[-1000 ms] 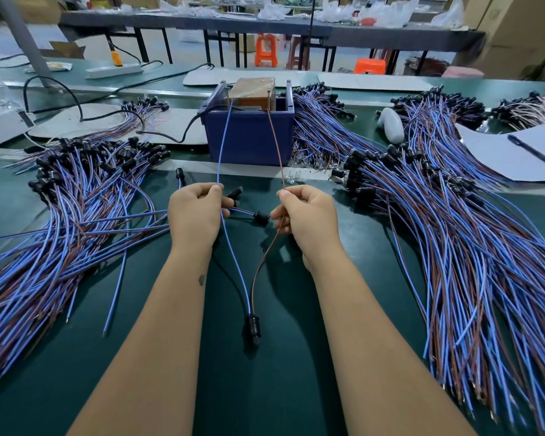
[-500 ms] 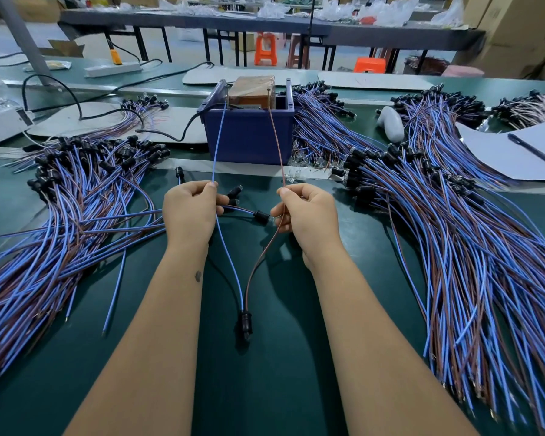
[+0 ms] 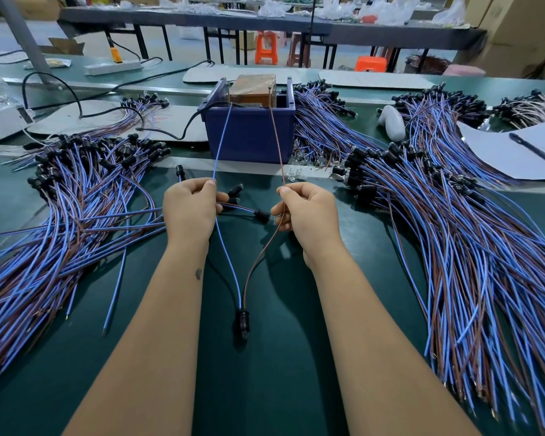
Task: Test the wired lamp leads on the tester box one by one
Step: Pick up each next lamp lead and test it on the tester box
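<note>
One lamp lead lies stretched from me to the blue tester box (image 3: 249,133). Its black lamp holder (image 3: 244,319) rests on the green table near me. My left hand (image 3: 191,209) pinches the blue wire (image 3: 221,143), whose far end reaches the top of the box. My right hand (image 3: 306,212) pinches the brown wire (image 3: 276,140), which also runs up to the box top. A brown block (image 3: 254,86) sits inside the box. Another lead with a black holder (image 3: 261,214) lies between my hands.
A big pile of blue and brown leads (image 3: 60,215) covers the table on my left, a bigger one (image 3: 469,240) on my right. Behind the right pile lie paper with a pen (image 3: 530,147) and a white object (image 3: 392,122). A black cable (image 3: 183,127) runs to the box.
The lamp holder has slid a little away from me and both wires have drawn slightly tighter. Both hands stay in place with the same hold.
</note>
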`<state>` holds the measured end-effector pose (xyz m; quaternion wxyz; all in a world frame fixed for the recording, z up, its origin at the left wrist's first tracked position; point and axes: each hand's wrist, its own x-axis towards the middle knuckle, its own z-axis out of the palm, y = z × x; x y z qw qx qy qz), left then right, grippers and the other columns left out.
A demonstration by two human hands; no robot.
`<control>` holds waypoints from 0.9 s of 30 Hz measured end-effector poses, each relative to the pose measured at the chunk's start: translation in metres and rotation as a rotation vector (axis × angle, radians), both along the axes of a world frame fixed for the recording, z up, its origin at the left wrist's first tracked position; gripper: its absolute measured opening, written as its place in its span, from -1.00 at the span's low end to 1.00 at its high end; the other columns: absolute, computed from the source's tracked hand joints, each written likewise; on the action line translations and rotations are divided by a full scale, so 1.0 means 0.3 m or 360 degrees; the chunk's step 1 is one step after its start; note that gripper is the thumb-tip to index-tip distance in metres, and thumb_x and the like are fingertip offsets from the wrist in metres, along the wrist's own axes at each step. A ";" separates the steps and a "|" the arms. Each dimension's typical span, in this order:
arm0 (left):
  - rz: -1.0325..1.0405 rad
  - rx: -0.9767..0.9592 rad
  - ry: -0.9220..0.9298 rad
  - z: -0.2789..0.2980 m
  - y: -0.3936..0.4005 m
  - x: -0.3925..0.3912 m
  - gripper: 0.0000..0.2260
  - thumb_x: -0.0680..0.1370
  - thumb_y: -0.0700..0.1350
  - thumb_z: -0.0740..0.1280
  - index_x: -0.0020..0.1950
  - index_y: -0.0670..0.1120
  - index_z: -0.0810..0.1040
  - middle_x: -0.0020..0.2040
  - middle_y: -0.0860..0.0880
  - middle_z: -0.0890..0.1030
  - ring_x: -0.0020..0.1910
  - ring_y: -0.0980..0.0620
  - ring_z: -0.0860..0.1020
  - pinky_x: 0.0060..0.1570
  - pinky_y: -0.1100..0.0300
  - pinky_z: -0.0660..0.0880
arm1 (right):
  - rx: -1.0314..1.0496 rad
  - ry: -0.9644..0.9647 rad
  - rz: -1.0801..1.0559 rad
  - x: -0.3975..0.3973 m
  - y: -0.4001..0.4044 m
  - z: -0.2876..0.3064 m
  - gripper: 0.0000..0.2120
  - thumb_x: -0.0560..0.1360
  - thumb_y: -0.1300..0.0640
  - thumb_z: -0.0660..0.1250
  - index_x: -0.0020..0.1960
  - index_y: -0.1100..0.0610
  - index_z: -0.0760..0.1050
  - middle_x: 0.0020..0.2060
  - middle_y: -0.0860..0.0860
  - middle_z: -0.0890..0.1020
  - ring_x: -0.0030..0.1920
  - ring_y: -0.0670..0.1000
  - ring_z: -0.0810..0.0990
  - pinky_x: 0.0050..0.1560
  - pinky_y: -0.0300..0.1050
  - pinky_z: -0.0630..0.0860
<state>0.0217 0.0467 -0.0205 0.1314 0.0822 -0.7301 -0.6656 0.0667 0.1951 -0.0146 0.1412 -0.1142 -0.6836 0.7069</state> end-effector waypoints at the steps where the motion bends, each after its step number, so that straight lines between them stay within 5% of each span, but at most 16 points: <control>1: 0.0004 0.0008 0.0003 0.001 -0.002 -0.001 -0.86 0.61 -0.16 0.26 -0.08 -0.04 0.60 -0.45 0.13 0.62 -0.53 0.25 0.44 -0.38 0.32 0.45 | -0.0003 0.0002 0.0000 0.000 0.000 0.000 -0.88 0.59 0.21 0.27 -0.12 0.13 0.52 -0.50 -0.04 0.60 -0.50 -0.09 0.49 -0.49 -0.27 0.43; 15: 0.0012 0.0078 0.0033 0.007 -0.001 -0.002 -0.87 0.62 -0.20 0.24 0.03 -0.12 0.59 -0.36 0.04 0.61 -0.55 0.25 0.42 -0.47 0.41 0.42 | -0.0015 0.0012 0.0008 0.005 -0.002 0.004 -0.87 0.59 0.22 0.26 -0.12 0.13 0.51 -0.51 -0.04 0.59 -0.52 -0.12 0.48 -0.49 -0.29 0.42; 27: -0.0033 0.0054 0.0043 0.005 0.005 -0.004 -0.86 0.61 -0.18 0.24 -0.02 -0.04 0.59 -0.46 0.16 0.61 -0.53 0.27 0.43 -0.46 0.43 0.43 | 0.0005 -0.0010 -0.0004 0.007 -0.001 0.011 -0.89 0.59 0.21 0.26 -0.10 0.13 0.52 -0.48 -0.03 0.61 -0.48 -0.10 0.51 -0.45 -0.24 0.48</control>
